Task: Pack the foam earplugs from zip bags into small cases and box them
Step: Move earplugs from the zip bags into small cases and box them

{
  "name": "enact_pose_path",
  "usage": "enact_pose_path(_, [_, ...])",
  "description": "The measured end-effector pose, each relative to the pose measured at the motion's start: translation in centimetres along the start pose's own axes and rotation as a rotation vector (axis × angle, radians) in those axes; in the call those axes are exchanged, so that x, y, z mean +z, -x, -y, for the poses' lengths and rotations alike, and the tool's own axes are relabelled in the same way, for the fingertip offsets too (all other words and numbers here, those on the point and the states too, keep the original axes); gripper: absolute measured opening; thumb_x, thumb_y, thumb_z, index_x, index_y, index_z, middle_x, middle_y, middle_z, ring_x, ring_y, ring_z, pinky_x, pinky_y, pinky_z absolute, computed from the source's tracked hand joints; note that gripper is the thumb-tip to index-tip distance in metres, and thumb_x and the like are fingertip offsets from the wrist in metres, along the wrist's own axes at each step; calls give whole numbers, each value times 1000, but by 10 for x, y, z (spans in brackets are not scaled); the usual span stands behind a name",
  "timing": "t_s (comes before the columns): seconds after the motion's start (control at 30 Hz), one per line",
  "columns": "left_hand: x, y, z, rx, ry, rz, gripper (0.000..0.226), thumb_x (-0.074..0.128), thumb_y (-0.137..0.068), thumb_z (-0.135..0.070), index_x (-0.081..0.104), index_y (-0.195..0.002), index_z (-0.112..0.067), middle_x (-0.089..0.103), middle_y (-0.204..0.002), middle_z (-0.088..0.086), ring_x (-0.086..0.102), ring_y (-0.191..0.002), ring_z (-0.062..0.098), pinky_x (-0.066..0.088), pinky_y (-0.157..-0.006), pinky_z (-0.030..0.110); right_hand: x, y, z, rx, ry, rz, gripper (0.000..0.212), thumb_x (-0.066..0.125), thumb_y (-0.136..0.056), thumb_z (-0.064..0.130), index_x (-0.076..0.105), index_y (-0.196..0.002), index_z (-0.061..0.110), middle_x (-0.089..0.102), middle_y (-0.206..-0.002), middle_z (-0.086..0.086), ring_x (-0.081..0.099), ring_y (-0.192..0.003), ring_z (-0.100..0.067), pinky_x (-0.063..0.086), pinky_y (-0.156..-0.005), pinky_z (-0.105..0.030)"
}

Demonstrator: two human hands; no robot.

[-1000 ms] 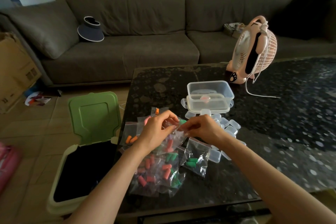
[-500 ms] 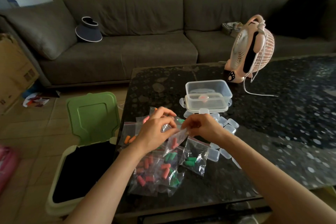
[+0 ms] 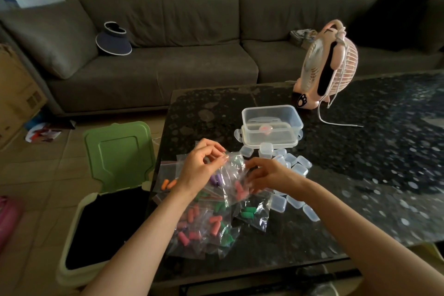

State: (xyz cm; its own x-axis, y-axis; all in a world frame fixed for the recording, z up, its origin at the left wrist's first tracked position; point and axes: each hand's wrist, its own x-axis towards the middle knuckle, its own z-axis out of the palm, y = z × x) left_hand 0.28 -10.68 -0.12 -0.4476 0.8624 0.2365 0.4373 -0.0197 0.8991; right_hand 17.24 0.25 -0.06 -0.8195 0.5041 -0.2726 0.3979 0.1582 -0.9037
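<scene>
Presently, the left hand's fingertips [image 3: 222, 154] are pinching the upper edge of a clear zip bag [image 3: 234, 170], and the right hand's fingers [image 3: 252, 176] are curling against its opposite side, gripping the plastic. The left hand [image 3: 200, 168] and right hand [image 3: 270, 175] are holding this bag between them, raised just above the table, with pink earplugs [image 3: 240, 193] lying in its lower part. Beneath it, a pile of further zip bags [image 3: 204, 226] containing pink, green, purple and orange plugs is resting on the dark speckled table [image 3: 372, 187]. Just beyond the right hand, small clear cases [image 3: 292, 163] are lying clustered, several touching. Behind them, a clear plastic box [image 3: 271, 115] is standing open. A pink fan [image 3: 329, 65] is standing near the table's far edge. A green-lidded bin [image 3: 120, 156] is standing open on the floor beside the table's left side.
</scene>
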Motion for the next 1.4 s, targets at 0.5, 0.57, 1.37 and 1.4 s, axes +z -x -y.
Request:
enact_pose_path(0.5, [23, 5, 23, -472, -91, -2, 19, 52, -95, -21, 58, -85, -6, 57, -74, -8, 58, -58, -1, 44, -52, 11, -9, 2, -3, -33, -88, -43, 30, 70, -79, 0, 62, -106, 12, 63, -108, -8, 67, -87, -21, 54, -73, -26])
enact_pose_path(0.57, [23, 4, 27, -541, -60, 15, 19, 52, -95, -24, 58, -84, -9, 66, -75, 2, 64, -60, 10, 49, -53, 19, -8, 2, -1, -55, -85, -54, 30, 70, -78, -3, 63, -104, 10, 66, -100, -6, 68, -86, -16, 53, -72, -21])
enact_pose_path(1.37, [22, 3, 16, -740, 145, 88, 14, 45, -97, -11, 57, -98, -3, 64, -47, 0, 60, -40, 8, 49, -41, 18, -4, -5, 13, -208, -151, -386, 15, 75, -73, 2, 63, -66, 8, 63, -63, -3, 55, -51, -2, 45, -53, -16])
enact_pose_path(1.4, [22, 4, 16, -739, 150, 93, 15, 47, -97, -12, 58, -95, -4, 64, -47, -1, 60, -41, 8, 49, -42, 18, -4, -4, 13, -213, -165, -383, 15, 74, -74, 2, 63, -66, 8, 63, -63, -3, 55, -52, -2, 45, -53, -16])
